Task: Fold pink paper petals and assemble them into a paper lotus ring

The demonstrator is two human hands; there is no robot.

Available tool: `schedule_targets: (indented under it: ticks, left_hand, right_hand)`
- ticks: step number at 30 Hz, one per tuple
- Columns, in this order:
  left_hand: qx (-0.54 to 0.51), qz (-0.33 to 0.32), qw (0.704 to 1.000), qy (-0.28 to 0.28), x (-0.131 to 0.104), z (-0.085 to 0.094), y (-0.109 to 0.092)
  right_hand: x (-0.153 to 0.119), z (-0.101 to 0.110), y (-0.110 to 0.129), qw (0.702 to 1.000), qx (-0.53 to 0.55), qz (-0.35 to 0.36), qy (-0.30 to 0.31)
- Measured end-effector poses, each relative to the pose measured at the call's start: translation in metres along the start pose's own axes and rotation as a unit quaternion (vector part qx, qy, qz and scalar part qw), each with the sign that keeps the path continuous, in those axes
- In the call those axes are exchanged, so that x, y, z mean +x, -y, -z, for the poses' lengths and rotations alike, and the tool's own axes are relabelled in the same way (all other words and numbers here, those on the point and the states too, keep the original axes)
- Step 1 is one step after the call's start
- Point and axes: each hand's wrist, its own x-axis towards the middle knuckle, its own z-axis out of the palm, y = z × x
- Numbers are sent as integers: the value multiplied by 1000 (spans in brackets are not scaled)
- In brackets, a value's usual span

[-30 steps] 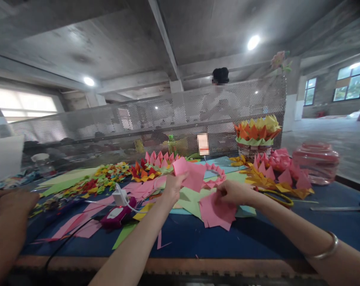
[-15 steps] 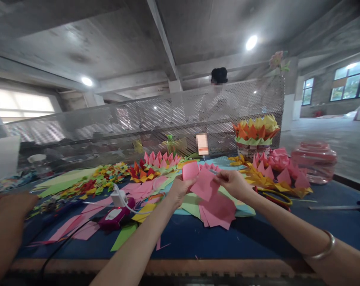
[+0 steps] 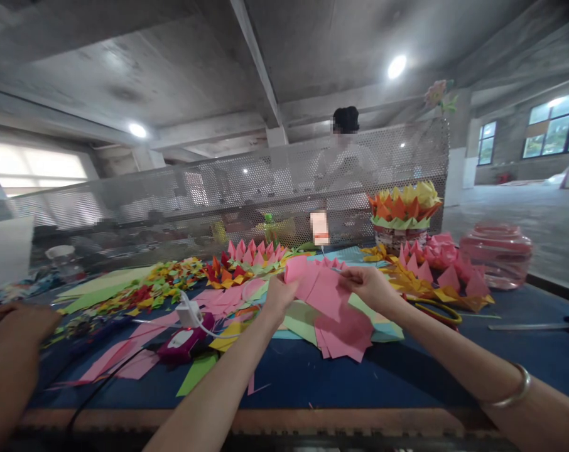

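Observation:
Pink paper (image 3: 329, 293) is held up between my two hands over the blue table. My left hand (image 3: 281, 298) is closed on its left side, where a piece curls upward. At the right, my right hand (image 3: 367, 285) pinches the paper's upper right edge; a silver bangle circles that forearm. Below the held paper lies a fanned stack of pink squares (image 3: 345, 333), resting over light green sheets (image 3: 301, 321). Whether the held paper is one sheet or more is hard to tell.
At the far left another person's hand (image 3: 23, 323) reaches in. A purple power socket (image 3: 185, 339) with white plug and cable stands left of my forearm. Folded paper flowers (image 3: 402, 210), a pink jar (image 3: 496, 256), a yellow-handled tool (image 3: 438, 312) and a mesh partition (image 3: 247, 182) lie beyond.
My left hand has shifted slightly left, and more of the pink paper shows between my hands. The other person's hand at the left has moved a little.

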Motion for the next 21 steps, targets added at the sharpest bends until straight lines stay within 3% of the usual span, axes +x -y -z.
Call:
schedule_targets:
  ticks: [2,4,6,8,10,12,17,21]
  left_hand:
    - [4,-18,997,-72,7,4,1]
    - [-16,-22,994,-108,12,6,1]
    - [-46,-8,993,-104,14,7,2]
    - [-80,17,994,-75,12,6,1]
    - [-108,41,992,-42,7,4,-1]
    - [-127,57,990,-11,1,2,-3]
    - [-132,68,985,86,-7,-3,-7]
    - [-138,94,983,76,-5,1,-10]
  right_hand:
    - [1,1,-2,1000,8,-14,18]
    - [0,1,-7,997,-13,-32,75]
    - [-2,0,-14,985,-90,-36,142]
    - [-4,-1,-19,968,-182,-23,170]
    - [-6,-2,-20,962,-228,-12,153]
    - [-6,-2,-16,970,-203,-14,131]
    - [-3,-6,-3,996,14,-29,81]
    - [0,-2,-3,999,38,-20,1]
